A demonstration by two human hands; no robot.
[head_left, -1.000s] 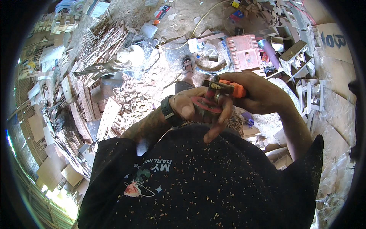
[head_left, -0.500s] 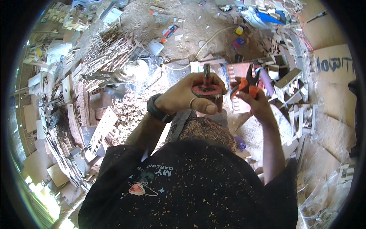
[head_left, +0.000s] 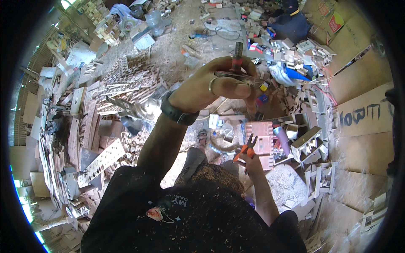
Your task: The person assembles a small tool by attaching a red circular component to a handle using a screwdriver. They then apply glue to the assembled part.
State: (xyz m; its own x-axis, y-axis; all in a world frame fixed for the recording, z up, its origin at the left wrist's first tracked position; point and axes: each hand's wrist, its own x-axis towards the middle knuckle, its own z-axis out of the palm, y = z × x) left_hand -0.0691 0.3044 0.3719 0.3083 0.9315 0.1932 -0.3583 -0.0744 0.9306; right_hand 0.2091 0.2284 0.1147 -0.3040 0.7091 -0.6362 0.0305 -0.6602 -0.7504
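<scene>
Left hand [head_left: 211,86] gripping red tool [head_left: 236,63], right hand [head_left: 252,161] clutching orange pliers [head_left: 248,148], lettered cardboard sign [head_left: 366,114] at right

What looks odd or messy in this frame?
Sawdust flecks cover the person's dark shirt, and wood offcuts litter the floor. The left hand holds a red-handled tool raised; the right hand holds orange-handled pliers.

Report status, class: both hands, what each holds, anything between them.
Left hand raised, fingers shut on red-handled tool. Right hand low, gripping orange-handled pliers. Hands apart, nothing between.
</scene>
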